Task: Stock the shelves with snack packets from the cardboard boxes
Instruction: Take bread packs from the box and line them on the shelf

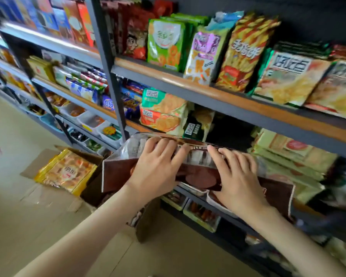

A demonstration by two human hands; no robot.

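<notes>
A pale beige floor (18, 136) is running beside the dark grey metal shelving (208, 90) with wooden-edged boards, and a dark wall (308, 17) is showing behind it.

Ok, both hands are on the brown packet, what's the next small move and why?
Probably push the brown packet forward into the dark shelf gap: the left hand and right hand hold it just before that gap, which looks unfilled.
</notes>
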